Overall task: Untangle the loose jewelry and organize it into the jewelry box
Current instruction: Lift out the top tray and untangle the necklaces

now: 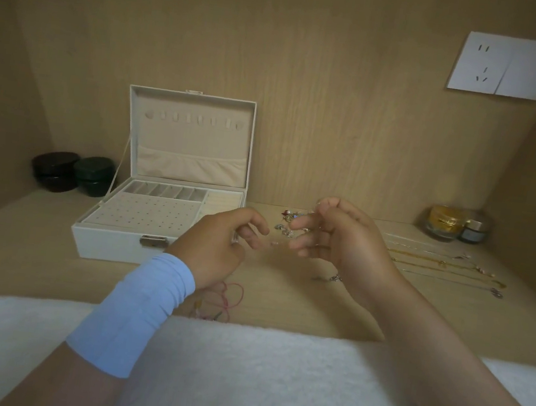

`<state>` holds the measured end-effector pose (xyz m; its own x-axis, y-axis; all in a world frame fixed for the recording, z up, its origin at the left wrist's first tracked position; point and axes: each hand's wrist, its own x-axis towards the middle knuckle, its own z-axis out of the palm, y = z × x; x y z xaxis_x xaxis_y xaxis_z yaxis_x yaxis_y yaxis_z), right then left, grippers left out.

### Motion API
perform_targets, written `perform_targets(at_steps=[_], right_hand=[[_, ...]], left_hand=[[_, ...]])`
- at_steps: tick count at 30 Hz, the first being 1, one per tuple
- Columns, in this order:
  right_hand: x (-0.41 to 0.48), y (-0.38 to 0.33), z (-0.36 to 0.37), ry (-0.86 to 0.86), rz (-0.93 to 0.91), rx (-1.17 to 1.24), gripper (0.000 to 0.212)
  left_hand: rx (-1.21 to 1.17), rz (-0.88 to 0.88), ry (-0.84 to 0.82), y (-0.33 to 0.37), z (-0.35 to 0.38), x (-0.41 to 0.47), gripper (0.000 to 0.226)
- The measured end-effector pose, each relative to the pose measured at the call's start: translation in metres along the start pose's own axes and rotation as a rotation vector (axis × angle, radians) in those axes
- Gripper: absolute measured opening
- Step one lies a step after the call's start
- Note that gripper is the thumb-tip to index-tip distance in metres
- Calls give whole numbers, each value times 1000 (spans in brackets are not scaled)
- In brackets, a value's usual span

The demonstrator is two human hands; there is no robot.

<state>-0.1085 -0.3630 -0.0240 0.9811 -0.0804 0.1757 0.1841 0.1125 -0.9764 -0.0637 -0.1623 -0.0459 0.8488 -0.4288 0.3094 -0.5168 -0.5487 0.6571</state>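
Head view: the white jewelry box (126,246) stands open, lid upright. Just right of it, both hands hover above the shelf (16,259). The right hand (339,242) has curled fingers pinching the tangled jewelry (287,222), which sits at its fingertips. The left hand (217,247), nearer the box, is curled; whether it grasps a strand I cannot tell. Further right of the box lie straightened necklaces (438,261). A red cord (230,296) lies in front of the box, under the left wrist.
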Motion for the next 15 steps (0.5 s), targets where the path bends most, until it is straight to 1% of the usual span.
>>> perform_targets(at_steps=[4,7,9,12,13,15], right_hand=[[2,-2,-9,-18,-30,-64,18],[3,-2,-13,-21,-42,-44,10],[3,-1,-14,-39,-41,-11,7],[1,-2,-14,-95,-23,33,18],[1,-3,-14,-121,-6,54,20],[0,-4,-14,-180,25,89,13]], left_hand=[[17,-12,57,-3,0,1,43],[57,-73,67,0,-3,2,44],[81,-138,3,3,-5,2,43],[162,-185,-138,12,-6,0,40],[124,-178,-167,15,-4,0,40],[-76,-175,-205,21,2,-2,45]])
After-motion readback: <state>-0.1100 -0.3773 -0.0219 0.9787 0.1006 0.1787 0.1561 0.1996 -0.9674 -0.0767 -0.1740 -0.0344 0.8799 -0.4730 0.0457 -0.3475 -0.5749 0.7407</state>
